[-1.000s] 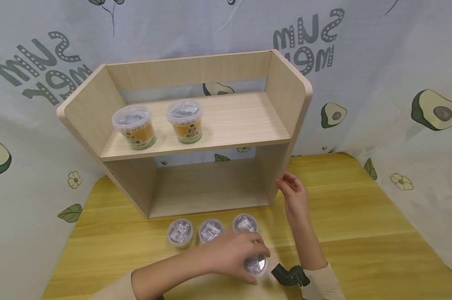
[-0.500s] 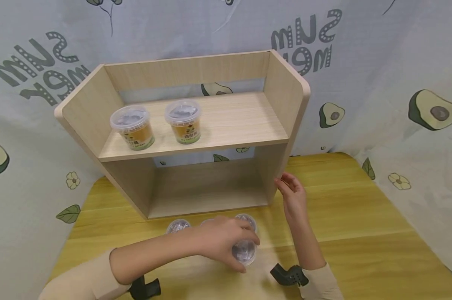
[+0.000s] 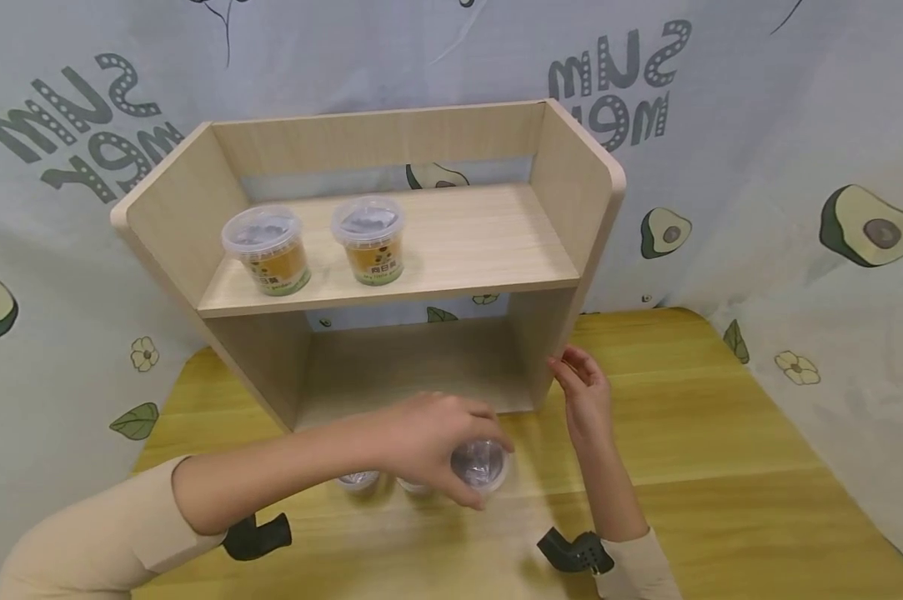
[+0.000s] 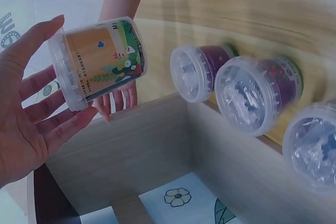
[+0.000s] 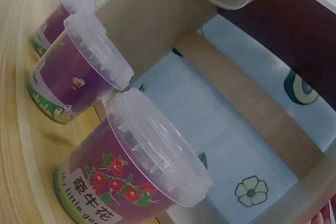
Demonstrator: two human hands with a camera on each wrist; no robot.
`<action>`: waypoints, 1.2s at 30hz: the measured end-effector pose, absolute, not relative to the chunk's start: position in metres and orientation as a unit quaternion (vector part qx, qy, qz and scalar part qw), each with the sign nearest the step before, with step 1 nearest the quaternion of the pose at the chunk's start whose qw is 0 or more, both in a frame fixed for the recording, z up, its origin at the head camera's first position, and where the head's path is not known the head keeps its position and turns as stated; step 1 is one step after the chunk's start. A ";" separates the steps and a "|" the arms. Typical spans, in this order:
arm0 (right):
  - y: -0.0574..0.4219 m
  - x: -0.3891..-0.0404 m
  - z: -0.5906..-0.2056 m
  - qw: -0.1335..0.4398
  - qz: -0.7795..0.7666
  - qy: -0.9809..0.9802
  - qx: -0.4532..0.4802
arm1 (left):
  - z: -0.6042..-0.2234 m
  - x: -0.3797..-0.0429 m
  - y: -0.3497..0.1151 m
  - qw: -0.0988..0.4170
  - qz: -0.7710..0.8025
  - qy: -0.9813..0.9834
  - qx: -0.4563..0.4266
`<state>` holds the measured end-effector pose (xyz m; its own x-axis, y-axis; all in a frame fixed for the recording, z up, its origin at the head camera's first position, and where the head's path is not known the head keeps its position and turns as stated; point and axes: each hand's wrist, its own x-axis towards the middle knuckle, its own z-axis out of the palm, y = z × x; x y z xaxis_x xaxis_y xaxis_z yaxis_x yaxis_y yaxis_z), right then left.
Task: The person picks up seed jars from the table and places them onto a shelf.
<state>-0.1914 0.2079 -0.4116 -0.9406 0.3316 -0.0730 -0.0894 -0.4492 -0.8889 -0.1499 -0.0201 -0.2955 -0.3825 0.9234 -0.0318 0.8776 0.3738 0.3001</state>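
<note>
My left hand [image 3: 439, 442] grips a clear-lidded plastic cup [image 4: 105, 59] with an orange label, thumb and fingers round its lid end. In the head view this cup is above the table before the shelf. My right hand [image 3: 588, 396] holds the front edge of the right side panel of the wooden shelf [image 3: 398, 296]. Three purple-labelled cups stand on the table in front of it; the nearest cup [image 5: 126, 166] in the right wrist view shows red flowers. The left hand partly hides them in the head view. Two orange-labelled cups [image 3: 271, 267] [image 3: 372, 258] stand on the upper board.
The shelf stands at the back of a yellow wood-grain table [image 3: 721, 467], with a patterned cloth [image 3: 759, 275] behind. Its lower compartment [image 3: 413, 358] is open to the front. Black wrist mounts [image 3: 574, 550] stick out from both sleeves.
My left hand has lifted the orange-labelled cup and carried it left and forward towards the shelf, over the row of cups. My right hand has stayed at the side panel.
</note>
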 end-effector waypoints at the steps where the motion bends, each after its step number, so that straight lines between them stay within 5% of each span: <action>1: 0.208 -0.191 -0.411 0.125 0.843 -0.509 -0.119 | -0.294 -0.150 -0.020 0.094 0.115 0.823 0.549; 36: 0.208 -0.193 -0.411 0.125 0.839 -0.516 -0.119 | -0.201 -0.192 -0.015 0.083 0.129 0.827 0.541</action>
